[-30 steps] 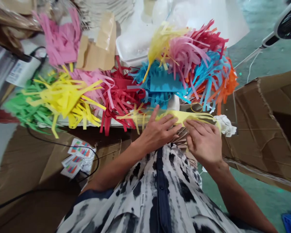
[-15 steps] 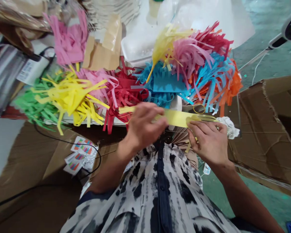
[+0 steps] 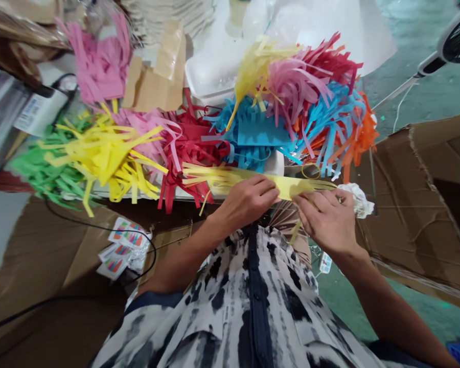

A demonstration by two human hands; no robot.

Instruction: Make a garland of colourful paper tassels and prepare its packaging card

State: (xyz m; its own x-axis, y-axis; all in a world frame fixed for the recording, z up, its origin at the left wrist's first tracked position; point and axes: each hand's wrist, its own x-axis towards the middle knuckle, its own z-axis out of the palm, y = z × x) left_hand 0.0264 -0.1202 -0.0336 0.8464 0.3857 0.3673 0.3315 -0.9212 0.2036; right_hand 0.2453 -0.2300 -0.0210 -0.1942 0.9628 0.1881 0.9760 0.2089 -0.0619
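Note:
A length of pale yellow fringed tissue paper [image 3: 285, 187] stretches sideways at the table's front edge, its cut strips fanning out to the left and right of a plain middle band. My left hand [image 3: 252, 197] grips the band's lower edge, fingers and thumb pressed together. Close beside it, my right hand [image 3: 327, 212] has its fingers curled over the right part of the same paper. Just behind lie red fringed paper [image 3: 199, 145] and blue fringed paper [image 3: 262, 132]. A crumpled white wad [image 3: 358, 200] sits at the right hand's outer side.
Yellow fringe [image 3: 105, 153] and green fringe [image 3: 48, 166] lie at the left. Several finished-looking tassels, including a pink one [image 3: 295, 87], are heaped at the right. Behind stands a white tray [image 3: 210, 79]. Cardboard boxes [image 3: 410, 204] flank the table, and a black cable [image 3: 99, 221] hangs at the left.
My left hand has moved right along the yellow paper, closer to my right hand, uncovering the left-hand strips. My right hand stays on the paper.

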